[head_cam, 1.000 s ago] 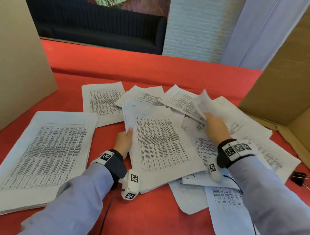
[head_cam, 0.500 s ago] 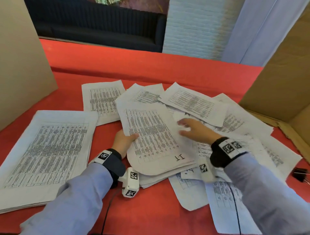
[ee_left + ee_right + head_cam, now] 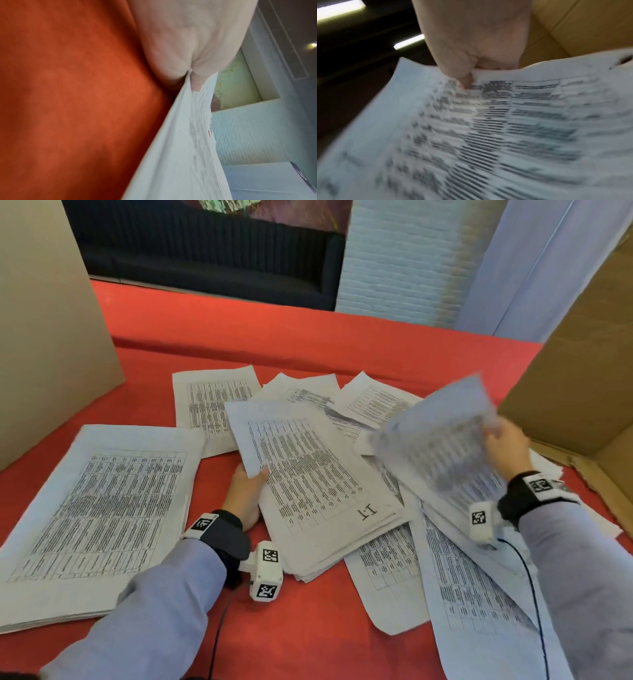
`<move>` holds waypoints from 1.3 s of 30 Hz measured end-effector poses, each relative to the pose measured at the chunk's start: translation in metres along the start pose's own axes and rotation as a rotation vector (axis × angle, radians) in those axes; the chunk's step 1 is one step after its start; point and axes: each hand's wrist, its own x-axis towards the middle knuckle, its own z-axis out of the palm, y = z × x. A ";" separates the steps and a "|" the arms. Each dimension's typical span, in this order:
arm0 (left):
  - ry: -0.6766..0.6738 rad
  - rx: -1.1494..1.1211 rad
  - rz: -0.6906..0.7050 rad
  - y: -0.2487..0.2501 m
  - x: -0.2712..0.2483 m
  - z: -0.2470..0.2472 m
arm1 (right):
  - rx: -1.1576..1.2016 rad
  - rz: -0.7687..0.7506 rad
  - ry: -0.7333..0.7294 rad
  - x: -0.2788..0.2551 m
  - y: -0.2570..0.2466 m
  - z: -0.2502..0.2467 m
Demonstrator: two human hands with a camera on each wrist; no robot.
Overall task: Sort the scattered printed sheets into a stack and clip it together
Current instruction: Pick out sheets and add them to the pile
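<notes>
Printed sheets with tables lie scattered over the red table (image 3: 308,344). My left hand (image 3: 247,491) grips the left edge of a gathered bundle of sheets (image 3: 308,474) marked "1-1", thumb on top; the left wrist view shows the thumb (image 3: 195,82) pinching the bundle's edge (image 3: 188,148). My right hand (image 3: 503,445) pinches a single printed sheet (image 3: 442,446) and holds it lifted and blurred above the loose sheets (image 3: 469,594) at the right. The right wrist view shows that sheet (image 3: 505,128) gripped at its top edge by the hand (image 3: 471,56).
A neat thick stack (image 3: 96,515) lies at the left. One sheet (image 3: 212,402) and others (image 3: 373,402) lie farther back. Cardboard panels stand at the left (image 3: 44,320) and right (image 3: 582,354). Wrist camera cables trail over the table.
My right hand left the bundle, moved right and lifted one sheet off the scattered pile. The left hand keeps its grip on the bundle's edge.
</notes>
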 end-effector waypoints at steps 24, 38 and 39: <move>-0.082 0.376 0.028 0.004 -0.006 0.012 | 0.104 0.181 -0.527 -0.074 -0.104 0.109; 0.283 0.284 0.900 0.113 -0.040 0.065 | 0.948 -0.206 -0.329 -0.093 -0.188 0.007; 0.288 0.265 0.935 0.122 -0.041 0.068 | 0.963 -0.258 -0.319 -0.092 -0.194 0.001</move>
